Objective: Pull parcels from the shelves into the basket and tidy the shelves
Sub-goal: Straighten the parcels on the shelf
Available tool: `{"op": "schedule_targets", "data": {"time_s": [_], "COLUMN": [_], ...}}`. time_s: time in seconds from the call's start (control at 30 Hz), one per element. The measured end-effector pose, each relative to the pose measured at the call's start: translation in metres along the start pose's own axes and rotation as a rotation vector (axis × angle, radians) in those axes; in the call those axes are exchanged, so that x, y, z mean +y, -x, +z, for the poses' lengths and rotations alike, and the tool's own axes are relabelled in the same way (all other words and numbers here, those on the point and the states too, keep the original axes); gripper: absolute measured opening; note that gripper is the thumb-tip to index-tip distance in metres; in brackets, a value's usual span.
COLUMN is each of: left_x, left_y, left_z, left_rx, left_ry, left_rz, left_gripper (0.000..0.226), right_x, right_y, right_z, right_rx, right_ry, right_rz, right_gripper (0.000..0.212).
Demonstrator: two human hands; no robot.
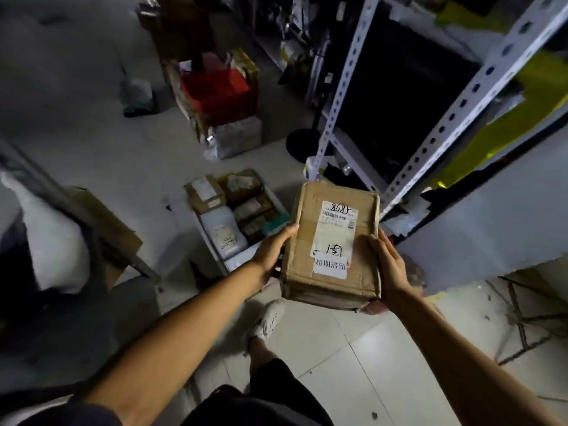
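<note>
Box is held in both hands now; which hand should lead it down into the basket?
Probably the left hand: the basket of parcels sits on the floor on that side, just beyond it. The right hand grips the box on the shelf side, farther away.

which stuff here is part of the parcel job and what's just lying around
Part of the job:
- cardboard parcel, held by left hand and right hand
- basket with parcels on the floor
- metal shelving

Just lying about:
- red bag
- grey wrapped bundle
- black round base
</note>
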State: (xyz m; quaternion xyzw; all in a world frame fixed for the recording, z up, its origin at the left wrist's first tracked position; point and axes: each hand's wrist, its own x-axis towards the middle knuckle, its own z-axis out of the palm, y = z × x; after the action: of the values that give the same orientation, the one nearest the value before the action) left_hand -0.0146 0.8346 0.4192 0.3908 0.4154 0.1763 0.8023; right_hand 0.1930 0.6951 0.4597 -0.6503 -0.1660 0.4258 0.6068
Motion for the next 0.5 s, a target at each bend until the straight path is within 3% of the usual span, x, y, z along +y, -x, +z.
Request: {"op": "schedule_targets", "data": {"time_s": [0.13, 0.27, 0.4, 0.5], "left_x": [0.018, 0.032, 0.039, 0.041], "left_y": [-0.025, -0.058, -0.089, -0.112], "left_z": [-0.045, -0.093, -0.138, -0.167], "left_rx": [0.083, 0.170, 0.216, 0.279], "left_ry": [0.008, 0.022, 0.073, 0.103], "left_rz": [-0.020, -0.089, -0.174, -0.202], "left_gripper": [0.085, 0.085, 0.096, 0.100], "right_x": [0.015, 0.029, 0.040, 0.055], "right_y": [-0.053, -0.108, -0.157, -0.194], "right_z": [0.039, 0.085, 0.132, 0.159], "right_rx": [-0.134, -0.164, -0.218, -0.260], "right_ry": [0.034, 0.059, 0.066, 0.108], "right_rz": [0.065, 0.162, 0.240, 0.299], "right_gripper": [0.065, 0.090, 0.082, 0.097]}}
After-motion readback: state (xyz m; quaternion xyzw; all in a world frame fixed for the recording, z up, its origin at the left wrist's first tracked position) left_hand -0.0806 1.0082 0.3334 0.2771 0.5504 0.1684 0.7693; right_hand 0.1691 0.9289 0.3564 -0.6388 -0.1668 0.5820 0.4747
